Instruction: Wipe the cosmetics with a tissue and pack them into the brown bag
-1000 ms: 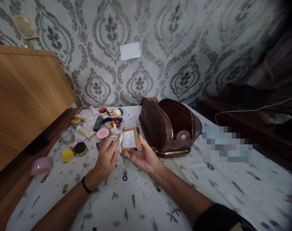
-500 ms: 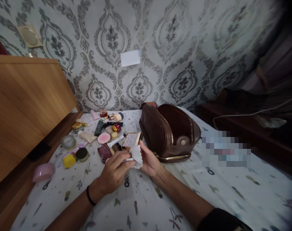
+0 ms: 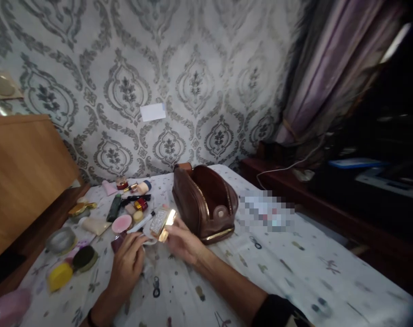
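My right hand point(image 3: 184, 243) is closed on a glittery compact with a shiny gold edge point(image 3: 162, 222), raised a little off the sheet. Close to its left, my left hand point(image 3: 130, 256) has its fingers curled round a white tissue point(image 3: 149, 240). Just behind the right hand stands a brown leather bag point(image 3: 206, 204), its zipped top gaping. Left of the compact lie a pink round case point(image 3: 121, 224), a white tube point(image 3: 141, 222), a dark green tube point(image 3: 114, 207) and a small cream-coloured jar point(image 3: 137, 216).
Farther left on the patterned sheet are a beige tube point(image 3: 94, 225), a grey jar point(image 3: 61, 240), a yellow item point(image 3: 60, 276), a dark-lidded jar point(image 3: 85, 259) and a pink container point(image 3: 9, 309). A wooden cabinet point(image 3: 29, 168) borders the left; a blurred-out packet lies right of the bag.
The view has swung to the right. My right hand has taken hold of the glittery compact and lifted it. The tissue, formerly between both hands, is now at my left hand.
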The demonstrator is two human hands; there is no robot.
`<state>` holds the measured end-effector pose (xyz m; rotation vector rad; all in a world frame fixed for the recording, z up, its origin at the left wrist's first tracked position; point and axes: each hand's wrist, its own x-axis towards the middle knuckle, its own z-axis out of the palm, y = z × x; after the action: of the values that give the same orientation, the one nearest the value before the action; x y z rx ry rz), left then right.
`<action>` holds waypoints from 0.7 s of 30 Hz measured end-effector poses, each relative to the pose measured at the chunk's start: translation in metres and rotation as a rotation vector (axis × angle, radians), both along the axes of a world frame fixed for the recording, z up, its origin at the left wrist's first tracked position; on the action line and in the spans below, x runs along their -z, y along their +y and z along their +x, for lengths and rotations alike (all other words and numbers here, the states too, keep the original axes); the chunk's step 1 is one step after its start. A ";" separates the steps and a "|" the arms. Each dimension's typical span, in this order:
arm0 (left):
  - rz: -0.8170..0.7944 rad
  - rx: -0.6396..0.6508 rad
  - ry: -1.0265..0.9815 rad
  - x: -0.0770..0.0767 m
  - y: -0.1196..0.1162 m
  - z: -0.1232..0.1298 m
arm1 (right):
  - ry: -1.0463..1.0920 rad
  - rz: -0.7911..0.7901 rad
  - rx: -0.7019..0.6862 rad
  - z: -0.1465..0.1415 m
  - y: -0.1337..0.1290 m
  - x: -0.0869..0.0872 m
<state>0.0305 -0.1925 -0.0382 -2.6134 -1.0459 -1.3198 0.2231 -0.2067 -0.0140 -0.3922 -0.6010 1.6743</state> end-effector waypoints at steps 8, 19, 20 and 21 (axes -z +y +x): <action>0.062 -0.055 0.127 0.020 0.013 -0.003 | -0.143 0.163 -0.047 0.037 -0.024 -0.047; 0.242 0.003 0.378 0.037 0.030 -0.021 | -0.821 0.476 0.385 0.181 0.022 -0.149; 0.248 0.015 0.381 0.037 0.031 -0.021 | -0.908 0.502 0.378 0.191 0.034 -0.153; 0.248 0.031 0.377 0.036 0.031 -0.020 | -1.009 0.534 0.376 0.198 0.046 -0.155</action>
<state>0.0106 -0.1614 -0.0744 -2.5533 -0.7354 -0.8449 0.4216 -0.1612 0.1410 -0.8916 -1.5561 0.8137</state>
